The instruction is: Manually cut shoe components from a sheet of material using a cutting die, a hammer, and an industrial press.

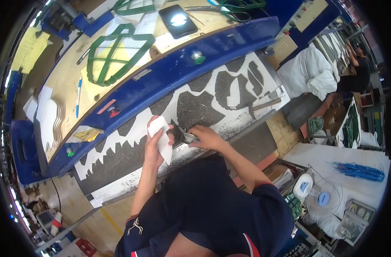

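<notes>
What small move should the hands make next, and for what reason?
Probably lift the right hand gently straight up: it is low over the cut white sheet, whose narrow parts could catch. A small grey thing, too unclear to name, is at that hand. The left hand holds up a pointed white piece.

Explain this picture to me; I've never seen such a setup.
There is no robot here, just two bare human hands. One wide fisheye camera, worn on the head, looks down, so straight edges bend. The left hand holds a white piece; the right hand holds a small metal tool, its exact kind unclear. Below them lies a white sheet with shaped gaps over a dark surface. Beyond runs a blue beam, and behind it a pale tabletop bears a green frame, a black phone and a pen.
</notes>
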The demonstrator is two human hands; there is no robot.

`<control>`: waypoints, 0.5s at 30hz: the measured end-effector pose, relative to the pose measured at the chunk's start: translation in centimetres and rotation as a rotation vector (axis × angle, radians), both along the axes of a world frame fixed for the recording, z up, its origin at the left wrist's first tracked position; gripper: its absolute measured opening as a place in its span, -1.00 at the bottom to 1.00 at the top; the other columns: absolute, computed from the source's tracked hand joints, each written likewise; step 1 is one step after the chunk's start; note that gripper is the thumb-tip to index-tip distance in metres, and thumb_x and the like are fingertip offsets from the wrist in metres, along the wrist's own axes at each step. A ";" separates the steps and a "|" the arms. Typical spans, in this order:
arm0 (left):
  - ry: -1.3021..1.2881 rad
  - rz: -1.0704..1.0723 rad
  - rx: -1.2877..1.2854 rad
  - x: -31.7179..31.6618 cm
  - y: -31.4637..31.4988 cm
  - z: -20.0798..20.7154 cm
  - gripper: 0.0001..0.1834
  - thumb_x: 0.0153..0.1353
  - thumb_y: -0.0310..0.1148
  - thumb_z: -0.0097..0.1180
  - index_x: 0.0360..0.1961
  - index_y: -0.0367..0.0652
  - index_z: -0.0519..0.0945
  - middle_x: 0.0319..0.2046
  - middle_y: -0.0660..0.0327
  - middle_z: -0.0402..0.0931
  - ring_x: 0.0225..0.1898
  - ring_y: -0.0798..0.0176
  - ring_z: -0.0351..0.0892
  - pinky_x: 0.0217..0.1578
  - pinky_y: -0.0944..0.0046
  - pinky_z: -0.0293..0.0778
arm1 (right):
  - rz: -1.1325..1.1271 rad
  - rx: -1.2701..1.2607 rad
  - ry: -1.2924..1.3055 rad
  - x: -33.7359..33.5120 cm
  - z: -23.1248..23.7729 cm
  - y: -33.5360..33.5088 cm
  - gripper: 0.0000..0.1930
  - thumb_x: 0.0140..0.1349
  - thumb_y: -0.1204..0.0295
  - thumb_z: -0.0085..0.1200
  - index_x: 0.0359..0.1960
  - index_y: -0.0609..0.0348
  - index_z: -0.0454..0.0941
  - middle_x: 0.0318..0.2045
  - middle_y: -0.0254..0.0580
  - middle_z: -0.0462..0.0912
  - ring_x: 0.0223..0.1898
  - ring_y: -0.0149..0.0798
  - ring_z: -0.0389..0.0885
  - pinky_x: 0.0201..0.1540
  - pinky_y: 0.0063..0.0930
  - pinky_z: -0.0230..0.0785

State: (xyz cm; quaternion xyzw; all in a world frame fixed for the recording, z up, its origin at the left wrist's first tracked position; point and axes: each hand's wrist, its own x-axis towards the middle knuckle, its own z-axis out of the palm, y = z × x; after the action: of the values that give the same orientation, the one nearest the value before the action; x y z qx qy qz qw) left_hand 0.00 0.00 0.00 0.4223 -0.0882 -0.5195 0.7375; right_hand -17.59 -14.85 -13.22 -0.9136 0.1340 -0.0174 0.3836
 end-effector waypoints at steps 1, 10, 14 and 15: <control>0.045 0.011 -0.011 0.4 0.1 0.1 -0.43 0.38 -0.40 -0.08 0.38 0.07 0.12 -0.06 -0.10 0.49 -0.40 0.16 0.48 -0.40 0.25 0.41 | -0.181 -0.021 -0.161 0.4 -0.3 -1.3 -0.50 0.04 0.14 0.37 0.00 0.03 0.54 -0.03 -0.01 0.53 0.02 0.02 0.52 0.09 -0.07 0.34; 0.206 0.045 -0.058 -0.5 2.8 -1.4 -0.45 0.38 -0.34 -0.05 0.37 0.11 0.18 -0.07 -0.05 0.52 -0.34 0.18 0.48 -0.39 0.27 0.40 | -1.229 -0.348 0.276 -2.3 -4.0 -15.1 -0.02 -0.21 -0.06 0.48 0.09 0.49 0.33 -0.04 0.32 0.52 -0.02 0.30 0.54 0.00 0.06 0.44; 0.373 0.074 -0.156 0.4 4.0 -2.1 -0.50 0.40 -0.35 -0.08 0.34 0.07 0.19 -0.07 -0.09 0.52 -0.34 0.16 0.52 -0.39 0.26 0.42 | -1.026 -0.330 0.136 -4.4 -6.7 -17.4 -0.19 -0.28 0.05 0.50 -0.11 0.49 0.46 -0.19 0.32 0.62 -0.09 0.18 0.64 -0.03 0.01 0.47; 0.403 0.078 -0.182 0.8 4.6 -2.6 -0.51 0.41 -0.29 -0.09 0.34 0.07 0.21 -0.07 -0.08 0.52 -0.34 0.18 0.51 -0.38 0.26 0.42 | -0.992 -0.319 0.063 -3.8 -5.9 -16.6 -0.40 -0.20 0.16 0.45 -0.22 0.39 0.52 -0.29 0.24 0.67 -0.18 0.12 0.68 -0.07 -0.07 0.48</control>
State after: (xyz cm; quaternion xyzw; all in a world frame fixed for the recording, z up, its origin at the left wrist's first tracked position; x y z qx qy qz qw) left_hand 0.84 4.61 -2.63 0.2445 0.0311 -0.5543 0.7950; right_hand -21.34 -31.45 -19.10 -0.7872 0.5581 -0.1897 0.1812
